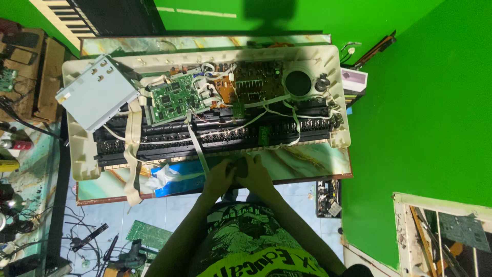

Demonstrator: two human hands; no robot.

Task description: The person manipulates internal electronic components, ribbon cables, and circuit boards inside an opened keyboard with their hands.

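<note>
Flipped open on the table (pixel 312 163): keyboard shell (pixel 205 97), metal cover (pixel 97 92) swung aside, green board (pixel 171 98) bared. At the near edge, left hand (pixel 219 177) and right hand (pixel 254 173) pressed together, fingers curled around something small and dark; what exactly, impossible to tell.

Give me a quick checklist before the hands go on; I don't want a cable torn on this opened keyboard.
1. Both hands in view: ok; left hand and right hand meet at the keyboard front edge.
2. What they hold: cannot tell; something small and dark sits between them.
3. Ribbon cable free of the hands: not ok; it runs right beside the left hand.
4. Green board seated: cannot tell.
5. Grey metal cover out of the way: ok; it lies at the far end.
</note>
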